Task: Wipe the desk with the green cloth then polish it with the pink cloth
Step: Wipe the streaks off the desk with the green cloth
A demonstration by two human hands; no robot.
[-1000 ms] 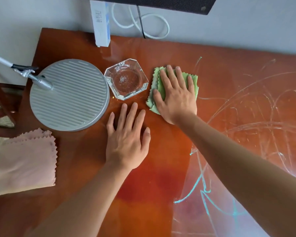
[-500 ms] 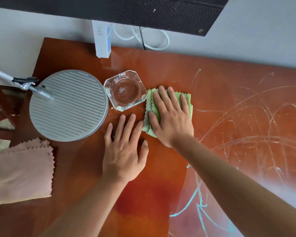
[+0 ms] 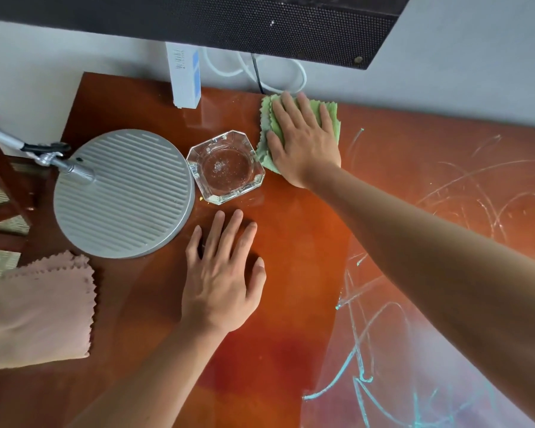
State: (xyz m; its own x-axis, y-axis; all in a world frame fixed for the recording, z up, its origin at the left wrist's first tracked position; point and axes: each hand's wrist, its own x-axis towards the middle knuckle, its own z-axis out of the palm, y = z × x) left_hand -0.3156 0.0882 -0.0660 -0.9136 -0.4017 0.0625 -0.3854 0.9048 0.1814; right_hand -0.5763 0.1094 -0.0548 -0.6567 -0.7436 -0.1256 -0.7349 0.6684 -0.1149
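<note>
A green cloth (image 3: pixel 331 117) lies flat on the brown wooden desk (image 3: pixel 294 248) near its back edge, right of a glass ashtray. My right hand (image 3: pixel 303 140) presses down on it, palm flat, fingers spread over the cloth. My left hand (image 3: pixel 223 273) rests flat on the bare desk in front of the ashtray, fingers apart, holding nothing. A folded pink cloth (image 3: pixel 40 310) lies at the desk's left front edge, untouched. White and turquoise scribble marks (image 3: pixel 362 359) cover the desk's right half.
A round grey ribbed lamp base (image 3: pixel 121 193) with its metal arm stands at the left. The glass ashtray (image 3: pixel 226 166) sits beside it. A white box (image 3: pixel 184 75) stands at the back edge near white cables (image 3: pixel 291 72). A dark panel (image 3: pixel 198 20) overhangs the back.
My right hand has slid the green cloth away from me, from beside the ashtray's front right to the desk's back edge. My left hand has stayed flat in place.
</note>
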